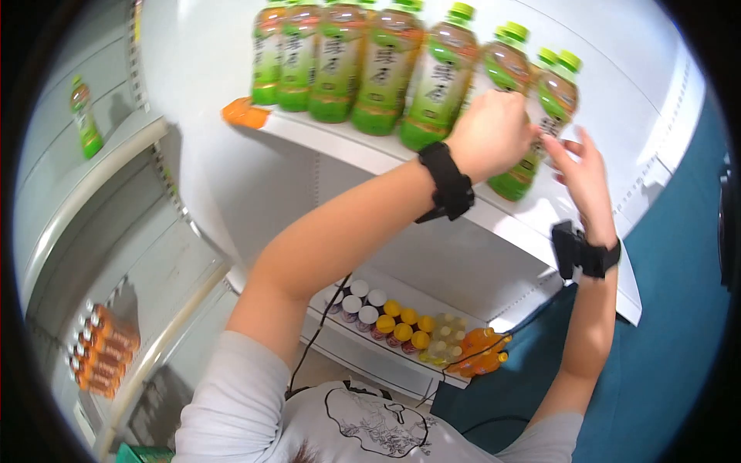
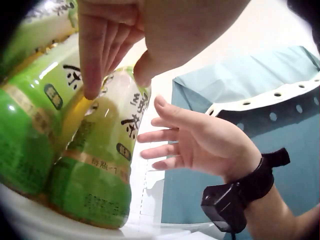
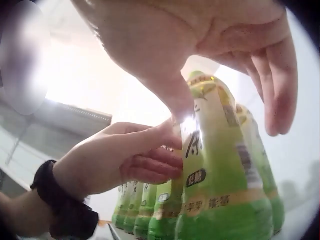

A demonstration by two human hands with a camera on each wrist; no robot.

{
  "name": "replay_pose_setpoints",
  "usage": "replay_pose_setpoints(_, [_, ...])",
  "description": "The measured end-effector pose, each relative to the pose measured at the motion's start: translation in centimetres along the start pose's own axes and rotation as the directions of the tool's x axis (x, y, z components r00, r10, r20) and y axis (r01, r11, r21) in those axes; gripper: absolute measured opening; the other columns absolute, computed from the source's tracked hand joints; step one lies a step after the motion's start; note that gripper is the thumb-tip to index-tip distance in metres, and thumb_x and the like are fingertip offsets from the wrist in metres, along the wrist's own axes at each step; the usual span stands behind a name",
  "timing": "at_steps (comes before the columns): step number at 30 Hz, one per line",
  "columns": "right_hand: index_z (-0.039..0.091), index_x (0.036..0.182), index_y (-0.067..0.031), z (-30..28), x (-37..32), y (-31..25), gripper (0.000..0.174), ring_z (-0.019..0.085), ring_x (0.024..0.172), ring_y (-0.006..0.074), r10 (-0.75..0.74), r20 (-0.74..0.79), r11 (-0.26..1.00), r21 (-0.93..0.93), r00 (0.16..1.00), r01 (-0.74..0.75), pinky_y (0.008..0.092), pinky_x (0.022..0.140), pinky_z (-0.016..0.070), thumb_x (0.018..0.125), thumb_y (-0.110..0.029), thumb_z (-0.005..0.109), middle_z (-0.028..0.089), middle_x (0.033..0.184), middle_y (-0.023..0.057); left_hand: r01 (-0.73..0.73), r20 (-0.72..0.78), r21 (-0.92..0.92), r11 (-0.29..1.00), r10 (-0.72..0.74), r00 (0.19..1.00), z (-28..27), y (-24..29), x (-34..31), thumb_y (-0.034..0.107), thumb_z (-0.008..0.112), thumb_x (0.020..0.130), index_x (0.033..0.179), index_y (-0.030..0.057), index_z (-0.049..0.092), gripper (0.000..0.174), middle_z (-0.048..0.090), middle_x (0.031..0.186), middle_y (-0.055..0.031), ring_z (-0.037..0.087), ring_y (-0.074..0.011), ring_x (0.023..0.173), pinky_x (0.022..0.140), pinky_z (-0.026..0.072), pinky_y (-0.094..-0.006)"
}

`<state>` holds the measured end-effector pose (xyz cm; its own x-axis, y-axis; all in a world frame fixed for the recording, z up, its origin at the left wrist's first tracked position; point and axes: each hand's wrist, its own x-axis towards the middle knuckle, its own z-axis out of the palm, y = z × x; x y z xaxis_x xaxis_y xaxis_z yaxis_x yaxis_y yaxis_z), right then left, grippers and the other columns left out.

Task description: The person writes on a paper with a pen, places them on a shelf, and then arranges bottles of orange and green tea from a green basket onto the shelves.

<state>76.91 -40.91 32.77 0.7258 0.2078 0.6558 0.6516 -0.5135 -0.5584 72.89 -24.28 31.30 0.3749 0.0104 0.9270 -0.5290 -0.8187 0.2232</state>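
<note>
Green-labelled tea bottles with green caps stand in a row on a white shelf; the end bottle [image 1: 557, 96] is at the right. My left hand [image 1: 492, 133] reaches in beside it. In the left wrist view, its fingers and thumb lie on two sides of this bottle [image 2: 97, 175], gripping its upper part. My right hand [image 1: 587, 174] is at the bottle's other side, fingers spread and fairly straight. Seen from the right wrist, the right thumb [image 3: 181, 97] is right at the label, while the right fingers stand away from the bottle. Another tea bottle [image 3: 265, 165] stands behind it.
The shelf's front edge [image 1: 340, 145] runs below the row, with an orange piece [image 1: 245, 113] at its left end. Bottles with white and yellow caps [image 1: 386, 316] fill a lower shelf. Side shelves hold a lone tea bottle [image 1: 85, 119] and brown bottles [image 1: 104, 351]. A teal cloth [image 1: 656, 324] hangs right.
</note>
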Motion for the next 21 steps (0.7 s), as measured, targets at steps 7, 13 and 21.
replay_pose_setpoints(7, [0.031,0.131,0.0044,3.9,-2.8,-9.0,0.066,0.056,0.079,0.0124,-0.167,-0.135,0.931,0.303,0.977,0.201,0.0230,0.068,0.0448,0.083,-0.027,0.062,0.052,0.111,0.0131,0.128,-0.084,-0.166,0.978,-0.143,0.986,-9.9,-1.0,-3.4,0.022,0.062,0.076,0.080,-0.0070,0.060,0.030,0.059,0.059,-0.0179,0.061,-0.0262,0.053,0.052,0.0476,-0.0323])
replay_pose_setpoints(13, [0.035,0.130,0.0002,16.2,-6.7,-19.0,0.054,0.059,0.086,0.0149,-0.473,0.096,0.718,0.617,0.876,0.321,0.0233,0.073,0.0466,0.086,-0.020,0.058,0.054,0.109,0.0123,0.315,-0.173,-0.147,0.938,-0.338,0.925,-25.2,-3.0,-8.0,0.024,0.060,0.078,0.084,-0.0098,0.059,0.035,0.061,0.060,-0.0160,0.059,-0.0173,0.052,0.049,0.0458,-0.0274])
replay_pose_setpoints(21, [0.046,0.117,0.0054,28.1,-9.0,-35.7,0.045,0.060,0.078,0.0155,-0.589,0.429,0.442,0.881,0.685,-0.171,0.0261,0.068,0.0484,0.084,-0.024,0.057,0.057,0.094,0.0104,0.698,-0.380,0.154,0.699,-0.610,0.695,-46.6,-3.8,-14.0,0.022,0.060,0.081,0.087,-0.0070,0.060,0.030,0.063,0.071,-0.0120,0.062,-0.0139,0.063,0.056,0.0511,-0.0239])
